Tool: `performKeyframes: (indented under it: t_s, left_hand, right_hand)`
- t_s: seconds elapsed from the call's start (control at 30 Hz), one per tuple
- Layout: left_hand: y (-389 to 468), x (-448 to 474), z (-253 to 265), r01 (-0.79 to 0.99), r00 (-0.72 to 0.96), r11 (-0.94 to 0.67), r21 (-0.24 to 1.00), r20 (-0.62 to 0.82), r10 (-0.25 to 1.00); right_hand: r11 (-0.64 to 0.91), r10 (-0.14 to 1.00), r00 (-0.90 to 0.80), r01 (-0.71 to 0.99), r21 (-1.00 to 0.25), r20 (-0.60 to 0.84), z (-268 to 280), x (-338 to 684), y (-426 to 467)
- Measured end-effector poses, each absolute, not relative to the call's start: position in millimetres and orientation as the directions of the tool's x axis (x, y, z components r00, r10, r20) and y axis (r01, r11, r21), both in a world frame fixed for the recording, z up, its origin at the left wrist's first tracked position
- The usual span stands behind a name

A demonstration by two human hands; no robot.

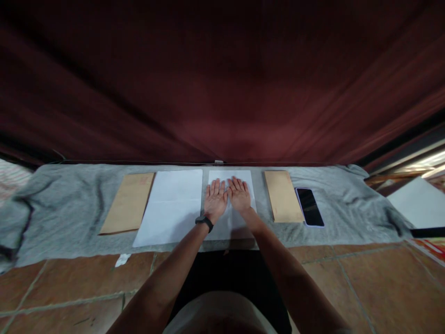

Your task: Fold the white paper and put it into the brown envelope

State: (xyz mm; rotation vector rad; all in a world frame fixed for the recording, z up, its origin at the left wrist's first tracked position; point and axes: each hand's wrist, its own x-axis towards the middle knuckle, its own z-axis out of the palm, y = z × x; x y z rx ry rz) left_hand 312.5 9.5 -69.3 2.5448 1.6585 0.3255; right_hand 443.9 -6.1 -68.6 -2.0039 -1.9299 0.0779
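My left hand, with a dark band on its wrist, is open over a white sheet of paper, its fingers stretched away from me. Close beside it on the right, my right hand is open over the same sheet. The two hands nearly touch, and neither holds anything. Left of this sheet lies a larger white sheet with a faint crease across it. Further left is a brown paper envelope. Another brown envelope rests to the right of my hands.
A phone with a dark screen lies beside the right envelope. Everything sits on a grey cloth over a tiled floor. A dark red curtain hangs behind. A paper scrap lies at the cloth's front edge.
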Motion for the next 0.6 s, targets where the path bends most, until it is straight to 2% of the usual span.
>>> performKeyframes:
  t_s: [0.23, 0.43, 0.5, 0.6]
  left_hand:
    - [9.1, 314.4, -67.6, 0.909, 0.360, -0.370, 0.194, 0.084, 0.929]
    - [8.0, 314.7, -67.1, 0.906, 0.359, -0.375, 0.197, 0.112, 0.927]
    - [7.6, 314.5, -66.2, 0.906, 0.361, -0.378, 0.192, 0.116, 0.925]
    - [7.4, 314.3, -64.4, 0.906, 0.367, -0.379, 0.189, 0.098, 0.925]
  right_hand:
    - [-0.141, 0.953, 0.203, 0.954, -0.264, 0.224, -74.2, 471.2, 12.7]
    - [-0.232, 0.902, 0.318, 0.928, -0.292, 0.292, -71.3, 478.6, -10.2]
    - [-0.197, 0.911, 0.286, 0.934, -0.297, 0.297, -71.2, 464.2, -31.5]
    - [-0.029, 0.952, 0.117, 0.955, -0.297, 0.282, -73.6, 434.3, -70.7]
